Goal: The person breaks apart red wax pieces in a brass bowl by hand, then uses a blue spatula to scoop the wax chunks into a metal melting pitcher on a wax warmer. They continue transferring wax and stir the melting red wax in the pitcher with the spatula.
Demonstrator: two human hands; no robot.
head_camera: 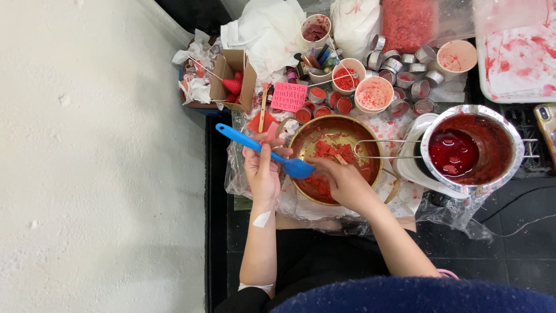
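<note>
Two hands at the brass bowl, scraping red wax.

Nearest us, our left hand (pixel 262 171) is closed around the handle of the blue spatula (pixel 263 149), whose blade rests on the rim at nine o'clock of the brass bowl (pixel 335 157). Our right hand (pixel 343 181) reaches in from five o'clock, fingers curled on what looks like a thin stick among the red wax flakes (pixel 331 150); we cannot tell how firm that grip is. We judge the step as loosening flakes, and the next move calls for a steady bowl. At three o'clock sits the steel pot (pixel 470 149) of melted red wax. Farther off, at twelve o'clock, stand paper cups (pixel 373 94) and small tins (pixel 405 69).
</note>
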